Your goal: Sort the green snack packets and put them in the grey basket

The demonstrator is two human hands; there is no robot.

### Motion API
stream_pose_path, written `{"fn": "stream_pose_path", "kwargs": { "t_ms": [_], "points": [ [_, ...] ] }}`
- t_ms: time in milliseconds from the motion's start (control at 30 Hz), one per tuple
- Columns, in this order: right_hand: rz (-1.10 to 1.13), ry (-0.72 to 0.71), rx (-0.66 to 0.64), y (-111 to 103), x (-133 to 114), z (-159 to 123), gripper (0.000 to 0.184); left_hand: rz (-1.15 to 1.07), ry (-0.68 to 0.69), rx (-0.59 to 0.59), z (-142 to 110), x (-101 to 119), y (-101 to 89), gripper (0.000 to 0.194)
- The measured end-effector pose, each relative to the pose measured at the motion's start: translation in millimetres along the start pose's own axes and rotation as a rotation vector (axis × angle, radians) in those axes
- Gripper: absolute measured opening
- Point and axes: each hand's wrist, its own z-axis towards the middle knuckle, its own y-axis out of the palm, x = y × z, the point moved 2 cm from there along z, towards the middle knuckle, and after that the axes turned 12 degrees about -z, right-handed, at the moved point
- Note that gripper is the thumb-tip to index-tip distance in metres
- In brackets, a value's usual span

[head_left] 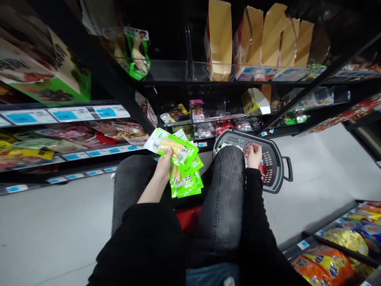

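My left hand (163, 169) is closed around several green-and-white snack packets (181, 155), fanned out above my lap. Pale yellow food shows through their clear windows, and a small panda is printed on them. To the right of my knee, my right hand (254, 155) is inside the grey shopping basket (279, 159), its fingers curled in. Whether a small item sits in those fingers is hidden. Red and white packets lie under and beside that hand in the basket, partly covered by my knee.
Black shelves with clear bins face me, holding opened cardboard boxes (220, 39) and a green drumstick-shaped snack pack (138, 53). Bagged snacks (98, 133) fill the left shelf above blue price tags. Orange bags (326, 264) lie on a low shelf at lower right.
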Motion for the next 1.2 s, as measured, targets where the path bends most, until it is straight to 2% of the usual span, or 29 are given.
{"fn": "stream_pose_path", "kwargs": {
  "t_ms": [33, 100, 167, 200, 267, 333, 400, 533, 667, 767, 867, 967, 1033, 1100, 1200],
  "points": [
    [0.041, -0.081, -0.079, 6.4, -27.3, -5.7, 0.022, 0.003, -0.007, -0.005, -0.2, -0.2, 0.6, 0.022],
    [0.059, -0.312, -0.333, 27.2, -85.2, -26.8, 0.026, 0.019, -0.017, -0.007, -1.2, -0.4, 2.1, 0.021],
    [-0.023, -0.508, -0.540, 54.9, -133.0, -54.8, 0.032, 0.029, -0.021, -0.025, -2.8, -0.5, 4.0, 0.022],
    [-0.096, -0.581, -0.610, 69.6, -149.6, -68.4, 0.038, 0.027, -0.021, -0.049, -3.7, -0.4, 4.8, 0.023],
    [-0.247, -0.652, -0.685, 96.3, -166.8, -89.5, 0.052, 0.018, -0.017, -0.092, -5.2, -0.3, 5.2, 0.026],
    [-0.336, -0.646, -0.730, 114.9, -167.6, -101.1, 0.054, 0.012, -0.014, -0.103, -6.1, -0.1, 3.2, 0.027],
    [-0.349, -0.614, -0.749, 123.3, -160.7, -104.3, 0.048, 0.010, -0.027, -0.102, -6.1, -0.6, 0.3, 0.028],
    [-0.303, -0.547, -0.736, 118.8, -146.8, -96.1, 0.034, 0.003, -0.048, -0.150, -5.2, -2.9, -1.3, 0.031],
    [-0.123, -0.414, -0.745, 112.7, -137.5, -87.4, 0.031, -0.032, -0.041, -0.228, -4.6, -4.1, 0.6, 0.045],
    [0.085, -0.355, -0.745, 117.0, -131.6, -85.8, 0.030, -0.049, -0.035, -0.269, -5.3, -2.0, 0.4, 0.051],
    [0.266, -0.285, -0.654, 122.2, -124.3, -79.5, 0.028, -0.043, -0.021, -0.244, -6.1, 2.5, -1.1, 0.047],
    [0.385, -0.181, -0.501, 118.5, -111.7, -61.9, 0.028, -0.073, -0.011, -0.191, -5.9, 7.1, -2.8, 0.039],
    [0.338, -0.130, -0.396, 109.5, -101.1, -47.3, 0.029, -0.132, -0.006, -0.169, -4.1, 9.2, -4.0, 0.035],
    [0.179, -0.120, -0.342, 99.1, -92.8, -37.2, 0.029, -0.201, -0.003, -0.149, -1.1, 10.0, -5.4, 0.032],
    [-0.014, -0.163, -0.400, 92.2, -91.3, -40.8, 0.027, -0.288, -0.054, -0.122, 3.6, 8.8, -6.8, 0.032]
  ]
}}
